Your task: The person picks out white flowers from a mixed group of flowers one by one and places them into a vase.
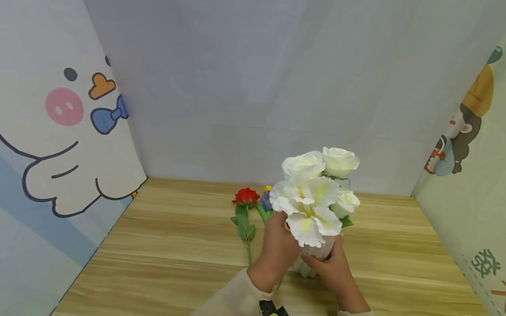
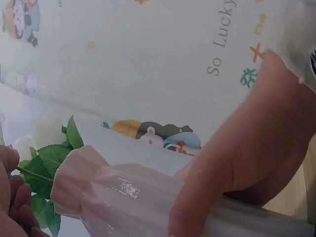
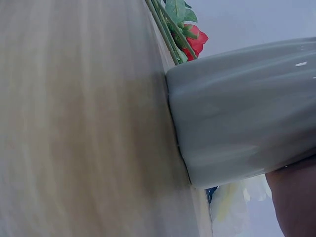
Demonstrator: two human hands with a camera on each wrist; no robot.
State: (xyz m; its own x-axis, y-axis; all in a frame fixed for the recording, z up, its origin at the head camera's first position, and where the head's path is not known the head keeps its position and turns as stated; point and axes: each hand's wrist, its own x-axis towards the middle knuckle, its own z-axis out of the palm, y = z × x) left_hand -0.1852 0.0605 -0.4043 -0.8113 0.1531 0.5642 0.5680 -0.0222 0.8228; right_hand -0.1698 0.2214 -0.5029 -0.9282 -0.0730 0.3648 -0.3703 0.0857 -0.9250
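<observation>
A pale ribbed vase (image 1: pixel 305 266) stands upright on the wooden table. My right hand (image 1: pixel 336 272) grips its body from the right side; in the left wrist view the thumb lies across the glossy wall. White flowers (image 1: pixel 306 206), one large and ruffled with several roses behind, rise over the vase's mouth and hide part of it. My left hand (image 1: pixel 278 245) is at the flowers, left of the vase neck. In the left wrist view its curled fingers (image 2: pixel 20 202) pinch a thin green stem (image 2: pixel 33 174) beside the leaves.
Left of the vase, a red rose (image 1: pixel 246 196) with a long leafy stem lies on the table (image 1: pixel 178 237). Near it a blue flower (image 1: pixel 265 201) and a small yellow one (image 1: pixel 268 188) are partly covered. A grey backdrop (image 1: pixel 253 87) and printed side panels (image 1: pixel 47 175) enclose the table.
</observation>
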